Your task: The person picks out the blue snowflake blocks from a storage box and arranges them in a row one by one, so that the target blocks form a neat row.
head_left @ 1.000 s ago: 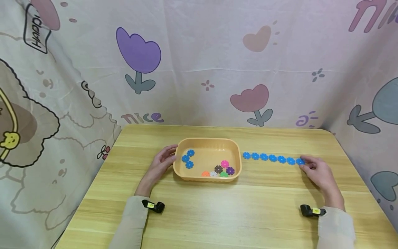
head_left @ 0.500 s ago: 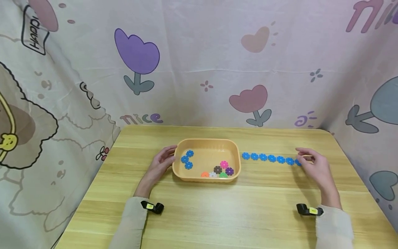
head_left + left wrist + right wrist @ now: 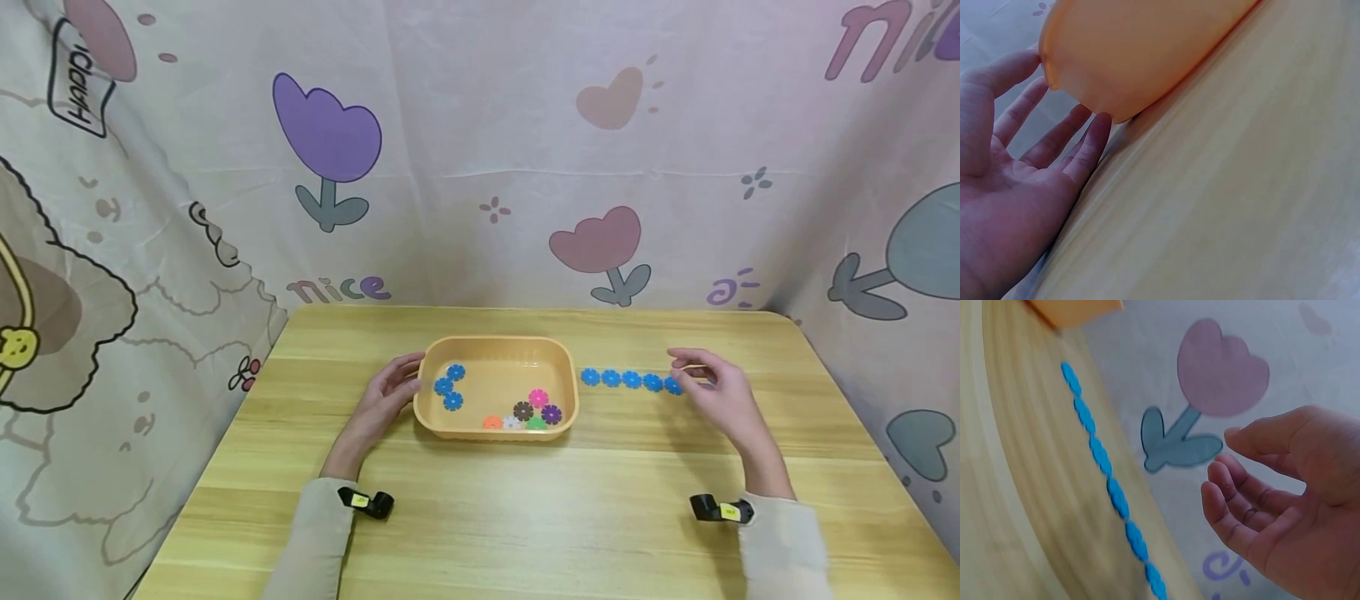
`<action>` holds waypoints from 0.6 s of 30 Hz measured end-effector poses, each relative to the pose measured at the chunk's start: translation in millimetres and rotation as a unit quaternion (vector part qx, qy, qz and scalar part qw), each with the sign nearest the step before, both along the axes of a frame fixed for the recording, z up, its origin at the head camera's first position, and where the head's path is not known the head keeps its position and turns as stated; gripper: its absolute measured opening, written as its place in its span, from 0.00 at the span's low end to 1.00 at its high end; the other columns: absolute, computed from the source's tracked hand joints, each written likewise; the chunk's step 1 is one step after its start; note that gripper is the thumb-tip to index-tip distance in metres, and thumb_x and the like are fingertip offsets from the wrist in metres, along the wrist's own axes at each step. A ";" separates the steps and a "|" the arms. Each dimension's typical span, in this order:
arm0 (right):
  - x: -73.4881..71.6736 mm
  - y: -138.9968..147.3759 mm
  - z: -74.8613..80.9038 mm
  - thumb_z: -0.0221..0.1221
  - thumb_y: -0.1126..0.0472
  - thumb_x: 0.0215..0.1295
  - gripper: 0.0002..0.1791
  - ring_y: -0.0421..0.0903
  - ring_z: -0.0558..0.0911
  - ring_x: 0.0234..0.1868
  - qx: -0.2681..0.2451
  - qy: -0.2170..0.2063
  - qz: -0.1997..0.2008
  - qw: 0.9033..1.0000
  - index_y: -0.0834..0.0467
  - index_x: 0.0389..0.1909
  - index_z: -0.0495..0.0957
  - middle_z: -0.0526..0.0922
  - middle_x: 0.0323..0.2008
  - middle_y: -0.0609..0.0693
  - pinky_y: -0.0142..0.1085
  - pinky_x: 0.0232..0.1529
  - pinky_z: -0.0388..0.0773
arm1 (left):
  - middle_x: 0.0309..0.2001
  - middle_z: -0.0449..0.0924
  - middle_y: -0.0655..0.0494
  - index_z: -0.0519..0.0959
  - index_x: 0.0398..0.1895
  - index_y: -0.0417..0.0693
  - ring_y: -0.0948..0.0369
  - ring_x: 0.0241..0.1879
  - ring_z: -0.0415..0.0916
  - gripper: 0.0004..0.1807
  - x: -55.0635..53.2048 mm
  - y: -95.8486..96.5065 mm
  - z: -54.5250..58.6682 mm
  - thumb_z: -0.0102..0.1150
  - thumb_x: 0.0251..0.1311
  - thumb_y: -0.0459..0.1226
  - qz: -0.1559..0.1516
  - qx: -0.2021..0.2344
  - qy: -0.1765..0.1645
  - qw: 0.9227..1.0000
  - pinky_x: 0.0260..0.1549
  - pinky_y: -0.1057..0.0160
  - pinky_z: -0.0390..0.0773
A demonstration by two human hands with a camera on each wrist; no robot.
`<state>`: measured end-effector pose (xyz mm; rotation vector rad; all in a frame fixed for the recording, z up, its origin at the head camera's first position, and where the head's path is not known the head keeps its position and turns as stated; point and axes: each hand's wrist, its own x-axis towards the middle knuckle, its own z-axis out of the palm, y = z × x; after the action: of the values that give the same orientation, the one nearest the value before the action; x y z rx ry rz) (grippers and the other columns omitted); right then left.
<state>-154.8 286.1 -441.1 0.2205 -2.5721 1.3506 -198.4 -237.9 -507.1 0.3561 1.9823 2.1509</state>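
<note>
Head view, from the left: the left hand (image 3: 382, 400) rests its loosely spread fingertips against the end of the peach tray (image 3: 491, 377), gripping nothing. Inside, three blue discs (image 3: 444, 387) cluster at the left; pink, brown, purple, orange, white and green discs (image 3: 522, 411) gather toward the right front. On the wooden table (image 3: 525, 517), just right of the tray, lies the blue row (image 3: 632, 380), its far end hidden by the right hand (image 3: 720, 400). That hand hovers with fingers softly bent, thumb set apart, nothing between them. The step seems to be tending this row while the tray is steadied; handling another piece would call for a fine pinch. The row's discs are thin, bright and notched like flowers, in a slightly slanting line; whether they interlock cannot be told.
</note>
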 end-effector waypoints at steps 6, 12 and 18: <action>0.7 -24.2 9.2 0.60 0.64 0.74 0.17 0.34 0.80 0.46 -0.008 -0.007 0.024 1.000 0.64 0.60 0.79 0.82 0.48 0.63 0.18 0.45 0.77 | 0.73 0.66 0.44 0.67 0.75 0.47 0.48 0.70 0.67 0.27 0.0 -1.4 -0.6 0.57 0.74 0.36 0.001 -0.001 -0.003 1.000 0.61 0.59 0.78; -0.8 -48.8 12.3 0.62 0.65 0.72 0.16 0.44 0.82 0.45 0.001 -0.001 0.054 0.999 0.61 0.59 0.81 0.84 0.46 0.60 0.23 0.42 0.80 | 0.73 0.65 0.45 0.66 0.75 0.47 0.48 0.70 0.67 0.27 -0.6 -1.8 -0.5 0.57 0.75 0.36 0.000 -0.004 0.000 1.000 0.61 0.59 0.77; -3.1 -71.3 11.5 0.64 0.68 0.70 0.17 0.50 0.83 0.45 0.002 0.010 0.090 0.996 0.62 0.58 0.81 0.85 0.44 0.57 0.28 0.43 0.83 | 0.74 0.65 0.45 0.66 0.75 0.47 0.48 0.70 0.68 0.28 -0.8 -1.5 -0.8 0.57 0.75 0.36 -0.001 -0.004 -0.004 1.000 0.61 0.59 0.77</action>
<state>-157.9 214.8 -429.6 0.4749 -2.5901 1.3940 -199.3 -239.4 -507.9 0.3480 1.9858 2.1394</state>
